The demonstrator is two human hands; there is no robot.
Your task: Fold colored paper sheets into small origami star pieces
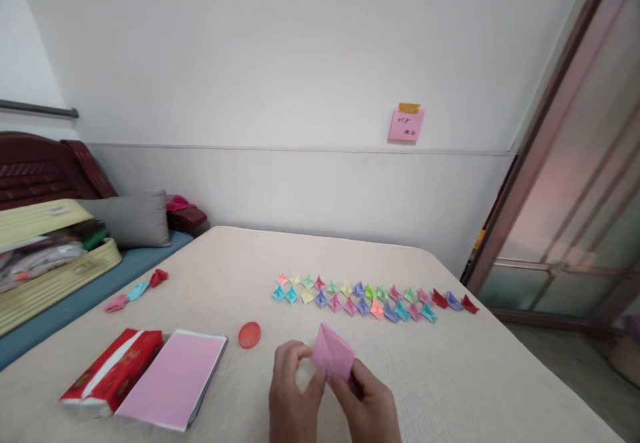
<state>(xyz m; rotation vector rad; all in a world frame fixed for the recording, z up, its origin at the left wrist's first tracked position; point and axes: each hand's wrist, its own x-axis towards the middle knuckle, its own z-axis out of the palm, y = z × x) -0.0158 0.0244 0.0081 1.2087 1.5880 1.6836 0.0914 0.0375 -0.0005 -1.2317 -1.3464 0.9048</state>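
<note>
A partly folded pink paper piece [333, 353] is held over the beige table [475, 383] near its front edge. My left hand [291, 393] pinches its left side with thumb and fingers closed. My right hand [367, 406] grips its lower right corner, fingers closed on the paper. Beyond my hands, two rows of several small folded paper shapes [370, 298] in many colours lie across the middle of the table.
A stack of pink paper sheets [173, 380] lies at the front left, beside a red tissue pack [113, 371]. A red round lid [249, 334] sits near it. Pink, blue and red folded pieces [136, 291] lie at the left edge. A yellow box [50, 256] stands on a bed.
</note>
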